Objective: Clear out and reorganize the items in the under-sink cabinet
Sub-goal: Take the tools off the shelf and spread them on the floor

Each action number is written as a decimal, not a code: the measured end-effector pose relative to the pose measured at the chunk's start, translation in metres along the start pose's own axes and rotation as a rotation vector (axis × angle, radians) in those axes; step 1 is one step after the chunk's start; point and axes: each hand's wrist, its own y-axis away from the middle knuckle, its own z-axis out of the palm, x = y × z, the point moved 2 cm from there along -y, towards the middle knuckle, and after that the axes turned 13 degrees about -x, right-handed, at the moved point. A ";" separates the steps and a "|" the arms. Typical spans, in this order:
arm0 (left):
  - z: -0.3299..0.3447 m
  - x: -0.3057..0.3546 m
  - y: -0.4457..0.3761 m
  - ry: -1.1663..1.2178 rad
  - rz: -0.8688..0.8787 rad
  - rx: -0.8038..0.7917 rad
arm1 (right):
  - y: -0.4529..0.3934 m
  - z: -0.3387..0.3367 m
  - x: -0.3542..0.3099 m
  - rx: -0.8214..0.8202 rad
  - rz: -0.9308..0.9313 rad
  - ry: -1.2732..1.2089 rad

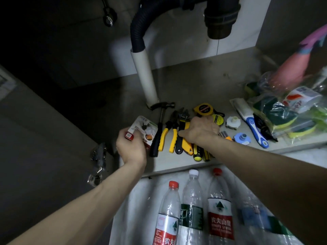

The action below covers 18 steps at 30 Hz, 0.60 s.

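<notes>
My left hand (130,147) grips a small white and red printed box (143,130) just left of the tool row on the cabinet floor (194,82). My right hand (200,129) lies palm down over the tools, its fingers on a yellow utility knife (187,146) and the black adjustable wrench (181,131); whether it grips either one is hidden. Left of it lie a hammer (160,128) and yellow-handled pliers (169,133). A yellow tape measure (203,109) and a yellow tape roll (218,119) sit behind my right hand. Screwdrivers (197,153) poke out under my wrist.
A white drain pipe (144,76) with black hose stands behind the tools. Right: a blue-handled brush (254,128), white and blue plastic fittings (233,122), bagged sponges (279,114) and a pink bottle (295,68). Plastic water bottles (192,206) lie on the floor in front. A door hinge (98,161) sits at left.
</notes>
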 end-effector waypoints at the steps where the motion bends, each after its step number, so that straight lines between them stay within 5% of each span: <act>1: -0.002 0.001 0.003 0.008 -0.007 0.005 | -0.001 -0.001 0.004 0.003 0.014 -0.101; 11: 0.007 0.003 0.070 0.022 0.091 -0.143 | 0.061 0.009 0.079 0.108 -0.156 -0.971; 18: 0.054 0.001 0.186 -0.013 0.107 -0.893 | 0.161 0.078 0.215 0.026 -0.034 -1.189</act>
